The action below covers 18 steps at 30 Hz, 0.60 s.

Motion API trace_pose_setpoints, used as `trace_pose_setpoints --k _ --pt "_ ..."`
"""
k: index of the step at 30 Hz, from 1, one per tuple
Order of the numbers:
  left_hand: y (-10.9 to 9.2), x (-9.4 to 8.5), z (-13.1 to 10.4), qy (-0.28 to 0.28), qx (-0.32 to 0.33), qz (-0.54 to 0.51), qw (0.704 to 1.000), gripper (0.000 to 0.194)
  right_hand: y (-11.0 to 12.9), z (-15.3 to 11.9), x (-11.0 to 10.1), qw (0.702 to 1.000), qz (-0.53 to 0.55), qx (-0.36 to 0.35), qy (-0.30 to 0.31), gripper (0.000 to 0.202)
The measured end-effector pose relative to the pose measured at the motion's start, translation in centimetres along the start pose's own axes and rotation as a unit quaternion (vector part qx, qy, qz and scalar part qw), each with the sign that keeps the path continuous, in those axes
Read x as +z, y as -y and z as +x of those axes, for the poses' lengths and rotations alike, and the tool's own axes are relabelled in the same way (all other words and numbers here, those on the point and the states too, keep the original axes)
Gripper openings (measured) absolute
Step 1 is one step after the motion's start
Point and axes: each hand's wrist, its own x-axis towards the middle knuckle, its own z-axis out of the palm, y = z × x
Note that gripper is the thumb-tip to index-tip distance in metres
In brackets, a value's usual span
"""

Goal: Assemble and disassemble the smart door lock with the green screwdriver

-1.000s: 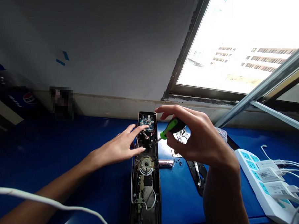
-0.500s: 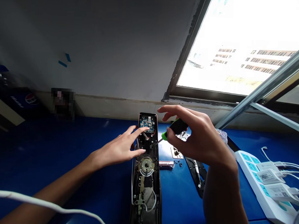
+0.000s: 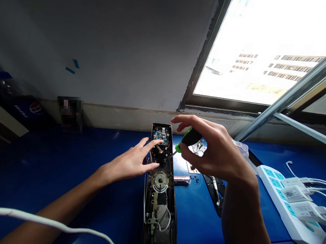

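A long black device housing (image 3: 172, 208) lies open on the blue table, showing a blue circuit board (image 3: 159, 134) at its far end, a round metal part (image 3: 160, 180) and wires. My left hand (image 3: 136, 158) rests on its left edge, fingers spread, fingertips near the board and a black block (image 3: 160, 159). My right hand (image 3: 213, 149) is closed round a black and green screwdriver (image 3: 190, 137). The screwdriver's shaft slants down left, its tip inside the housing beside the black block.
Right of the housing lie a pink-wrapped cylinder (image 3: 182, 180), small dark screws (image 3: 195, 178), a metal plate (image 3: 194, 148) and a black panel (image 3: 216, 194). A white power strip (image 3: 280, 210) with chargers stands far right. A white cable (image 3: 53, 223) crosses the lower left.
The screwdriver handle has turned slightly in my right hand and shows more green. My left hand stays in nearly the same place on the housing. The view has shifted a little.
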Motion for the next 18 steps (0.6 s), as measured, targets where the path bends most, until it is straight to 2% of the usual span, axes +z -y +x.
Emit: trace_pose_setpoints --k 3,6,11,15,18 --pt "-0.01 0.0 -0.02 0.007 -0.013 0.003 1.0 0.081 -0.2 0.05 0.15 0.999 -0.029 0.018 -0.011 0.031" --pt "-0.13 -0.11 -0.01 0.022 -0.026 0.003 0.999 0.08 -0.43 0.08 0.25 1.0 -0.017 0.012 -0.012 0.022" --pt "-0.21 -0.29 0.01 0.027 -0.02 -0.001 0.999 0.078 -0.25 0.01 0.06 1.0 0.006 -0.005 0.0 0.047" --pt "-0.02 -0.4 -0.05 0.013 -0.007 -0.009 1.0 0.078 -0.37 0.03 0.17 1.0 -0.019 0.012 -0.013 0.029" --pt "-0.01 -0.52 -0.13 -0.013 0.001 -0.007 1.0 0.081 -0.51 0.04 0.17 1.0 -0.011 0.005 -0.014 0.024"
